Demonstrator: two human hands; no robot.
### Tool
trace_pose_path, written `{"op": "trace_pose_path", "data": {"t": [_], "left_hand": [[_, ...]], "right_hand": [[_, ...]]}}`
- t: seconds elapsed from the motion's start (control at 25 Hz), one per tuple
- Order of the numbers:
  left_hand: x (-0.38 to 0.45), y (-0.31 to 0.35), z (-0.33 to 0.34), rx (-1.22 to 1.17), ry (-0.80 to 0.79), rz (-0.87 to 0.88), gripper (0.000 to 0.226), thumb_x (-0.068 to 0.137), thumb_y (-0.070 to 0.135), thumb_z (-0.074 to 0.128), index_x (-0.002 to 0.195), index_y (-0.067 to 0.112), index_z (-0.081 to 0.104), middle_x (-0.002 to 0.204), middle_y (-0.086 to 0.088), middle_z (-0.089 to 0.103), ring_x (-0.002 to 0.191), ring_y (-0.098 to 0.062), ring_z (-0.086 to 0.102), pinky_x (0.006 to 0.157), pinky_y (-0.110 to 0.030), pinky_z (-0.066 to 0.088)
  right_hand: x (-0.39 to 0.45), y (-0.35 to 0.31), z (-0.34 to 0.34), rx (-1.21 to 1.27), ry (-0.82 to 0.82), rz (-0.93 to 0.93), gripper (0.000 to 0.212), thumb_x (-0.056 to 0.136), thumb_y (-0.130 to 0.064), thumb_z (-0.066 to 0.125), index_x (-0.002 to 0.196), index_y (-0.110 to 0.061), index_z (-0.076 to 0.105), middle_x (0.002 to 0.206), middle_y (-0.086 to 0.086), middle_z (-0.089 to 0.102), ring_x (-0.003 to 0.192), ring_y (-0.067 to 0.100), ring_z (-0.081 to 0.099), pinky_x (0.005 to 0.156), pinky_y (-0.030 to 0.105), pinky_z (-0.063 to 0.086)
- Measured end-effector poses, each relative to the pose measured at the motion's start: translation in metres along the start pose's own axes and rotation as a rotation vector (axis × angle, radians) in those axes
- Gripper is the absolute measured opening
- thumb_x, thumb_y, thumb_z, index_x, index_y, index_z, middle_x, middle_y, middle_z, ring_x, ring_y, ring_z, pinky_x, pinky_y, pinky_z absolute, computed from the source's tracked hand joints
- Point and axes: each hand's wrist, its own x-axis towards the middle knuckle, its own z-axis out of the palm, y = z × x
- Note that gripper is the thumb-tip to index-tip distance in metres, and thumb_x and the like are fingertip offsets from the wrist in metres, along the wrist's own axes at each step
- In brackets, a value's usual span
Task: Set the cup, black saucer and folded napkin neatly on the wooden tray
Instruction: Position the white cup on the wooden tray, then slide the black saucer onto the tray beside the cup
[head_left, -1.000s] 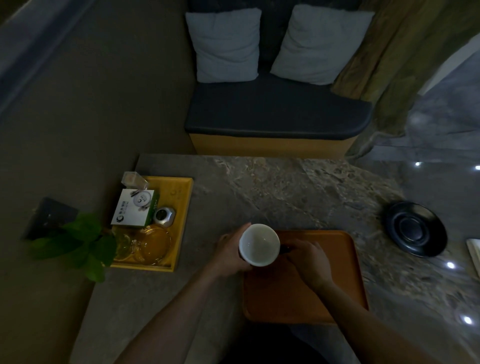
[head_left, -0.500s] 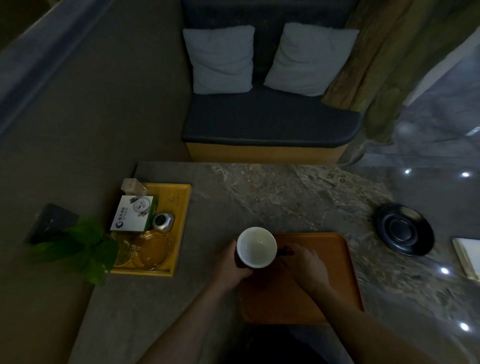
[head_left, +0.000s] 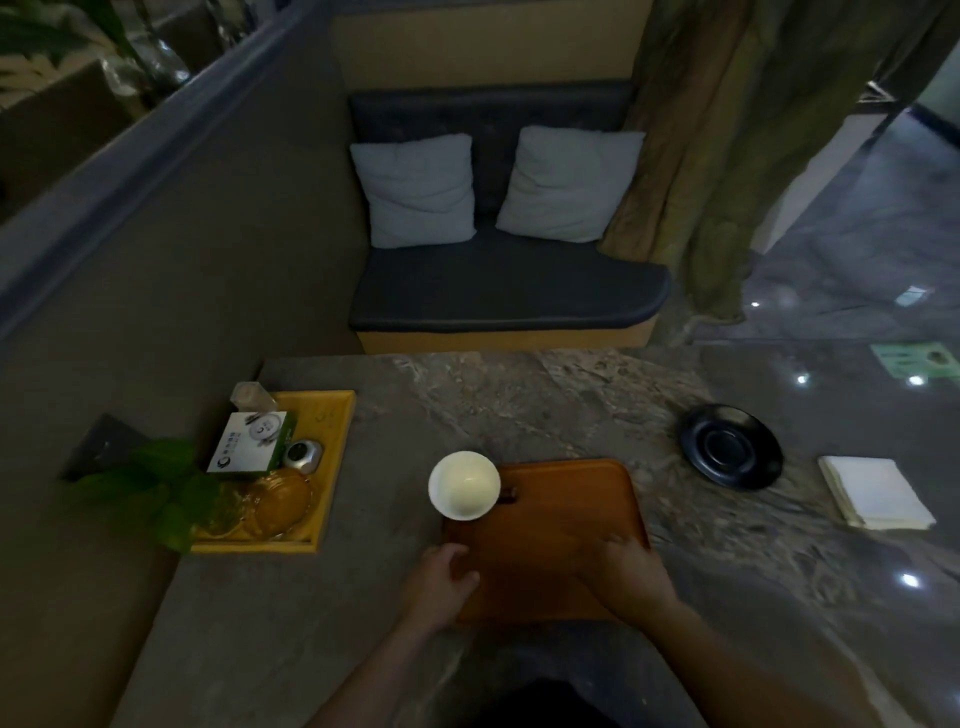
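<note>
A white cup (head_left: 464, 484) with a dark handle stands upright at the far left corner of the wooden tray (head_left: 566, 525) on the marble table. No hand touches it. My left hand (head_left: 439, 579) hovers at the tray's near left edge, fingers loosely curled and empty. Over the tray's near right part is my right hand (head_left: 626, 574), fingers spread, holding nothing. The black saucer (head_left: 731, 446) lies on the table to the right of the tray. Further right, the folded white napkin (head_left: 875, 491) rests flat on the table.
A yellow tray (head_left: 332, 457) at the left holds a green-and-white box (head_left: 252, 449), a small metal object and amber glass dishes. A leafy plant (head_left: 156, 488) overlaps its left side. Beyond the table stands a dark bench (head_left: 498, 291) with two pale cushions.
Both hands have let go of the cup and drawn back toward me along the tray. The cup now stands alone at the tray's far left corner. The view has tilted up.
</note>
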Motion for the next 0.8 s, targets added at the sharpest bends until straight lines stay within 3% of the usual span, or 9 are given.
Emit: {"op": "trace_pose_path", "data": {"t": [0.12,0.36,0.56,0.8], "left_hand": [[-0.02,0.017,0.015,0.16,-0.088,0.099,0.044,0.091,0.034,0.065,0.13,0.018,0.054,0.139,-0.008,0.049,0.124,-0.019,0.051,0.097,-0.025,0.04],[-0.051,0.076,0.053,0.471,-0.37,0.242,0.051,0.091,0.043,0.062,0.136,0.021,0.051,0.144,-0.002,0.048,0.129,-0.018,0.048,0.105,-0.029,0.039],[-0.074,0.125,0.088,0.544,-0.379,0.314,0.048,0.091,0.044,0.061,0.134,0.023,0.052,0.141,-0.001,0.05,0.126,-0.019,0.049,0.102,-0.032,0.041],[-0.082,0.16,0.107,0.651,-0.365,0.399,0.043,0.092,0.04,0.061,0.129,0.02,0.057,0.134,-0.003,0.057,0.12,-0.019,0.054,0.102,-0.034,0.044]], "right_hand": [[-0.043,0.041,-0.003,0.013,0.02,0.028,0.03,0.091,-0.053,0.042,0.105,-0.034,0.061,0.12,-0.005,0.062,0.114,0.021,0.055,0.093,0.041,0.041],[-0.121,0.118,-0.004,0.012,0.057,0.088,0.032,0.094,-0.049,0.042,0.106,-0.03,0.065,0.119,-0.001,0.065,0.11,0.021,0.058,0.09,0.039,0.046],[-0.175,0.173,-0.003,0.013,0.05,0.128,0.034,0.096,-0.042,0.041,0.108,-0.021,0.065,0.119,0.006,0.066,0.109,0.025,0.06,0.088,0.034,0.046],[-0.204,0.208,-0.007,0.078,0.035,0.188,0.026,0.094,-0.039,0.045,0.103,-0.024,0.065,0.114,0.01,0.067,0.103,0.027,0.062,0.082,0.033,0.047]]}}
